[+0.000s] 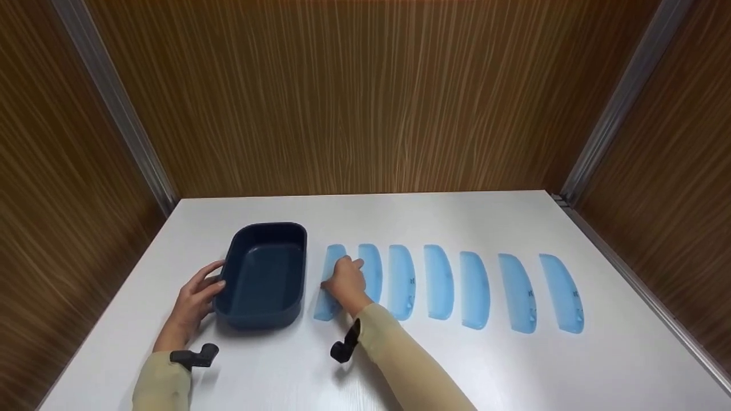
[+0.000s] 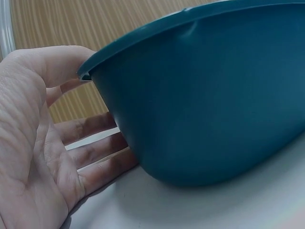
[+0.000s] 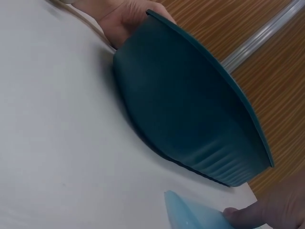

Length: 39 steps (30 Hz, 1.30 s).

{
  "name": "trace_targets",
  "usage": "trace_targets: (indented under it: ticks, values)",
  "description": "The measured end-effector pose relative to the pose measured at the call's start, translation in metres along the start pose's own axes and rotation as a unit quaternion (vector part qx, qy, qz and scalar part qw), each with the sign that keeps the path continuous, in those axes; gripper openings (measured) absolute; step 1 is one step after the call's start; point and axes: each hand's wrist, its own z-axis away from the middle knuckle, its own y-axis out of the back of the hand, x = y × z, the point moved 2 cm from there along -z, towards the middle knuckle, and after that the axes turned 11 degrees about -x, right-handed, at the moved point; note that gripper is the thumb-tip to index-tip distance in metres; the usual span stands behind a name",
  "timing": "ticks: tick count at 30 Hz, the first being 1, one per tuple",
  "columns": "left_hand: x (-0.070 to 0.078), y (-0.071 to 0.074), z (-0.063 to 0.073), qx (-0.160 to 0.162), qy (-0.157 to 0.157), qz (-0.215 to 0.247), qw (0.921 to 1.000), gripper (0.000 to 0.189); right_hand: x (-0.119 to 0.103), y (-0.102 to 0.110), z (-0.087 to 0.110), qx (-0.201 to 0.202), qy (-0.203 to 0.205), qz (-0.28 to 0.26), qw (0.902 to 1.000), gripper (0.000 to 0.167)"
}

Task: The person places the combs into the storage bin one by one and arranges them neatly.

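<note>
A dark blue rectangular tub [image 1: 260, 319] with rounded corners stands on the white table, nothing inside it. My left hand [image 1: 195, 299] holds its left side, the thumb over the rim and the other fingers against the outer wall [image 2: 190, 105]. To the right of the tub, my right hand [image 1: 347, 282] pinches the leftmost half-moon-shaped, translucent blue plastic piece [image 1: 326, 308]. In the right wrist view, the thumb [image 3: 245, 215] lies at the edge of this blue piece [image 3: 190, 212]; the hand's other fingers are hidden there.
Several like blue pieces lie in a spaced row to the right, from one partly behind my right hand [image 1: 374, 271] to the far right one [image 1: 562, 294]. Some carry small dark marks. Wood-grain panels [image 1: 365, 103] wall in the table [image 1: 274, 377] at the back and both sides.
</note>
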Motion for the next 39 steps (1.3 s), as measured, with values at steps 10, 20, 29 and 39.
trace_targets:
  ticks: [10, 20, 29, 39]
  values:
    - [-0.001, 0.0, 0.0, -0.011, 0.018, -0.033, 0.9992, 0.054, 0.002, 0.005, -0.001, -0.01, 0.044, -0.073, 0.9963, 0.07]
    - [-0.003, -0.002, 0.0, -0.003, 0.015, -0.026, 0.9995, 0.054, 0.014, 0.005, -0.009, -0.039, 0.018, -0.183, 0.9821, 0.063]
    - [-0.004, -0.002, 0.0, -0.003, 0.016, -0.035, 0.9993, 0.055, 0.019, 0.007, -0.009, -0.034, 0.035, -0.226, 0.973, 0.059]
    - [-0.005, -0.007, 0.0, 0.002, 0.016, -0.019, 0.9997, 0.054, 0.023, 0.012, -0.006, -0.014, 0.047, -0.247, 0.9678, 0.061]
